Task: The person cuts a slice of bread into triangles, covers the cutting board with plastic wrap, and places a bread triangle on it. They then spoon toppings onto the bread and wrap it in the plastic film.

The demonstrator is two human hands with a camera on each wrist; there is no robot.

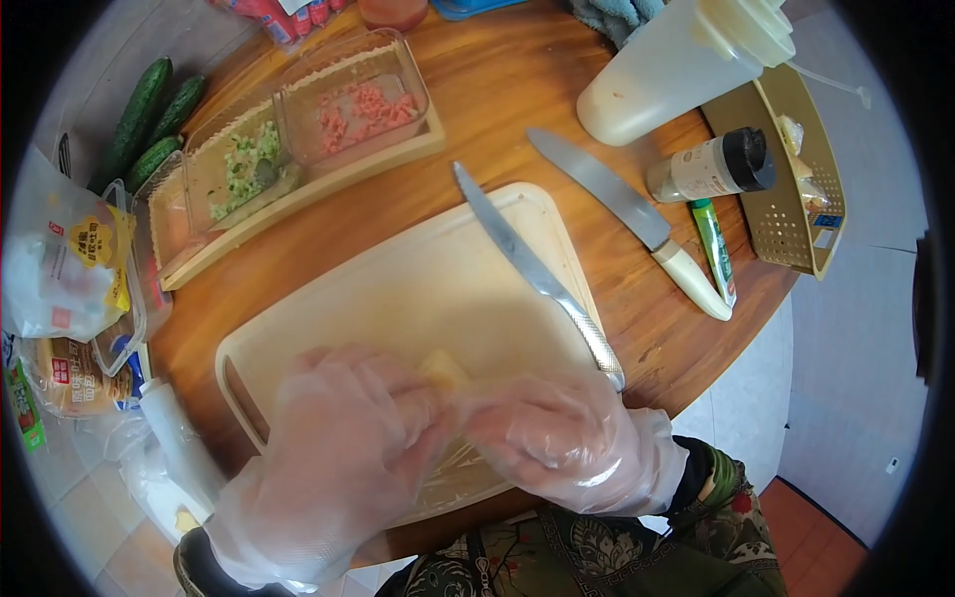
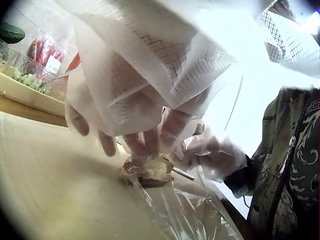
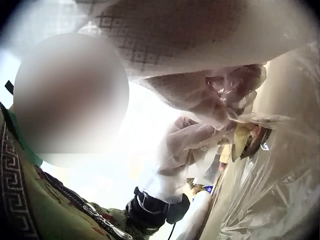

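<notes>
Both hands wear clear plastic gloves and meet low over the near part of a cream cutting board (image 1: 328, 308). Between them sits a small yellowish piece of food (image 1: 443, 370), with brownish parts showing in the left wrist view. Fingers of my left hand (image 1: 348, 413) pinch it from the left. My right hand (image 1: 552, 428) is curled at its other side, fingertips bunched against it. Crinkled clear plastic film (image 2: 185, 210) hangs around the food and spreads over the board's near edge. A serrated knife (image 1: 522, 254) lies across the board's right side.
A chef's knife (image 1: 607, 189), a seasoning jar (image 1: 701, 169) and a green tube (image 1: 714, 249) lie at right, near a perforated basket (image 1: 776, 189). At upper left, a divided tray (image 1: 298, 194) holds chopped food. Bread bags (image 1: 70, 259) and cucumbers (image 1: 144, 109) are at left.
</notes>
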